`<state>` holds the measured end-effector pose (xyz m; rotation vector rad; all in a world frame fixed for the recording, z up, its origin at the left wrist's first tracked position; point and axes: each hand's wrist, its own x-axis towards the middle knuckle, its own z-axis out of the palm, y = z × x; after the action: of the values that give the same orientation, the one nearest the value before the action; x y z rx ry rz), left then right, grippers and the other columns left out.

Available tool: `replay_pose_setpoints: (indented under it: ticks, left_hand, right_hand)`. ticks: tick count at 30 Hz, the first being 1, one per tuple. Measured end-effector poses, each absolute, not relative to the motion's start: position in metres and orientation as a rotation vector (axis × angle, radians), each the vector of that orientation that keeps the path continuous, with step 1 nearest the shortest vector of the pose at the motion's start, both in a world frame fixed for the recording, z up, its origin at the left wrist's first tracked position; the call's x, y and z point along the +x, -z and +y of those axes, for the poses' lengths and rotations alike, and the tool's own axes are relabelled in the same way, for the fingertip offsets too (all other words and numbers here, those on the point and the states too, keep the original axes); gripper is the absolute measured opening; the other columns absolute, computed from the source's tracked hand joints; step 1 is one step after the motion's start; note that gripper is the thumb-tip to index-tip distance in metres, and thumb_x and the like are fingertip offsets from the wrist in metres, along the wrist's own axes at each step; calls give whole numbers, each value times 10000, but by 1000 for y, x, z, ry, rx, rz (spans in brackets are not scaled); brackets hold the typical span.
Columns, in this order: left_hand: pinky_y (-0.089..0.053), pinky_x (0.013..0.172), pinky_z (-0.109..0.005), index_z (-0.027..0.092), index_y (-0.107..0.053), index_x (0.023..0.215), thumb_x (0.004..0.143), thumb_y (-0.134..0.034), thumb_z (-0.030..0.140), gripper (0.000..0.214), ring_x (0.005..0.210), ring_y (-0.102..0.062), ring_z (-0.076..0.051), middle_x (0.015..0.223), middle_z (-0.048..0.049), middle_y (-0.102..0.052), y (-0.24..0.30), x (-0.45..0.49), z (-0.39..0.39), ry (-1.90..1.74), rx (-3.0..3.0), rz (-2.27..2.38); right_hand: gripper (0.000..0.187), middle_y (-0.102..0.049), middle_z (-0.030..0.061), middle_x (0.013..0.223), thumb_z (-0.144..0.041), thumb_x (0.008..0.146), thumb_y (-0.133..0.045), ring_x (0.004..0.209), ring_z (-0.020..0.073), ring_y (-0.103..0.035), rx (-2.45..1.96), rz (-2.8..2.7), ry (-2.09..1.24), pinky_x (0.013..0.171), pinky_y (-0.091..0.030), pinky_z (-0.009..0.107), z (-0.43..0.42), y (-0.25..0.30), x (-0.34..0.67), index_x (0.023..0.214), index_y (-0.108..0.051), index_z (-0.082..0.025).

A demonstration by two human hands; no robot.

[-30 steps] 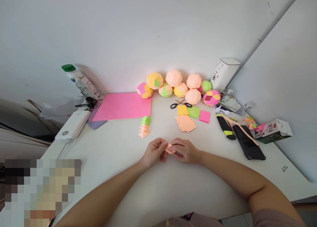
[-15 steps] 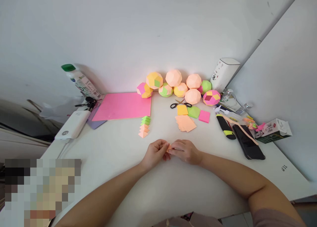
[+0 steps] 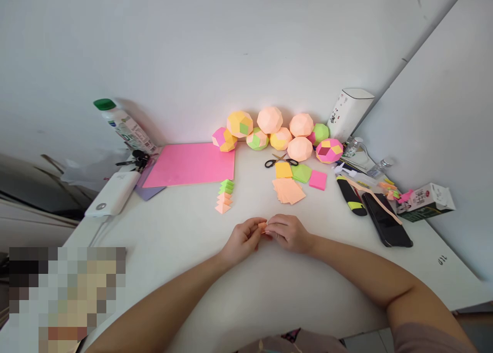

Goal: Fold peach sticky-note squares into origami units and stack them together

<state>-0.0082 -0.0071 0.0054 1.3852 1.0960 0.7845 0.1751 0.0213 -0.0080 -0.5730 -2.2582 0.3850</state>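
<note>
My left hand (image 3: 242,238) and my right hand (image 3: 288,233) meet over the middle of the white table (image 3: 185,240), fingers pinched together on a small folded orange paper piece (image 3: 263,226). Only a sliver of that piece shows between the fingertips. Behind my left hand stands a short row of folded paper units (image 3: 224,196), green ones behind orange ones. A loose pile of orange paper squares (image 3: 288,190) lies behind my right hand.
Several paper polyhedron balls (image 3: 285,131) line the wall, with scissors (image 3: 280,162) and yellow, green and pink note pads (image 3: 301,173) before them. A pink sheet (image 3: 190,164), a power bank (image 3: 113,193) and a bottle (image 3: 122,127) sit left; a phone (image 3: 387,219) and carton (image 3: 427,201) sit right.
The hands have closed in on the orange piece and shifted slightly away from me; less of the paper shows now than a second ago.
</note>
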Motion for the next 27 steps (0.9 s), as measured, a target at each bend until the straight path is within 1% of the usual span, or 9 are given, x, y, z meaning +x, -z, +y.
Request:
replay_pose_setpoints:
  ticks: [4, 7, 11, 14, 17, 20, 22, 24, 27]
  left_hand:
    - [-431, 496, -241, 149, -527, 1111, 852, -475, 334, 323, 473, -507, -107, 765, -51, -696, -3, -10, -7, -744, 1418, 1095]
    - [-435, 510, -247, 160, -500, 1153, 868, -442, 310, 327, 501, -527, -116, 802, -61, -704, -2, -11, -8, -722, 1467, 1071]
    - [-451, 545, -249, 184, -468, 1196, 892, -412, 309, 334, 697, -628, -166, 858, -74, -696, -1, -11, -9, -729, 1530, 979]
    - [-470, 598, -263, 181, -411, 1227, 899, -407, 301, 349, 792, -638, -179, 854, -77, -685, 2, -10, -9, -779, 1582, 933]
    - [-460, 589, -261, 185, -364, 1260, 901, -401, 296, 377, 709, -616, -155, 776, -45, -662, 5, -10, -9, -806, 1641, 922]
    - [-441, 556, -250, 188, -352, 1272, 894, -412, 315, 403, 622, -588, -137, 706, -9, -629, 6, -9, -8, -825, 1634, 945]
    - [-418, 516, -238, 185, -436, 1198, 886, -427, 347, 352, 567, -564, -127, 677, 1, -613, 4, -8, -7, -810, 1568, 1002]
    - [-386, 482, -229, 173, -550, 1001, 874, -450, 386, 267, 523, -528, -117, 632, 4, -591, 1, -7, -7, -768, 1503, 1077]
    - [-344, 461, -218, 167, -542, 756, 855, -482, 426, 284, 488, -464, -102, 558, 22, -528, -2, -7, -6, -746, 1452, 1123]
  right_hand:
    - [139, -656, 83, 781, -170, 876, -503, 704, 143, -602, -660, -2150, -669, 625, -503, 253, 22, 6, 174, 813, -625, -152]
    - [133, -639, 55, 724, -244, 844, -565, 618, 130, -568, -835, -2028, -887, 574, -479, 253, 22, 3, 173, 751, -611, -161]
    - [158, -599, 16, 678, -306, 800, -613, 551, 105, -510, -1017, -1887, -1231, 508, -427, 232, 23, 1, 174, 748, -585, -160]
    - [186, -580, -7, 657, -338, 782, -633, 552, 101, -505, -1056, -1811, -1407, 514, -420, 229, 23, -1, 175, 809, -580, -161]
    - [215, -585, -1, 683, -366, 780, -635, 574, 104, -506, -1063, -1805, -1439, 532, -421, 235, 24, -3, 175, 835, -598, -162]
    - [224, -597, 17, 696, -381, 797, -614, 592, 113, -513, -1025, -1836, -1426, 549, -422, 246, 24, -5, 175, 769, -617, -158]
    - [243, -596, 21, 690, -389, 797, -613, 588, 113, -506, -1004, -1823, -1421, 546, -412, 245, 25, -5, 175, 733, -619, -155]
    - [258, -576, 13, 666, -396, 790, -620, 563, 103, -473, -1013, -1795, -1415, 518, -385, 234, 25, -6, 176, 710, -612, -151]
    - [254, -524, -9, 623, -379, 798, -606, 534, 88, -420, -1050, -1787, -1399, 484, -340, 218, 25, -6, 176, 695, -593, -148]
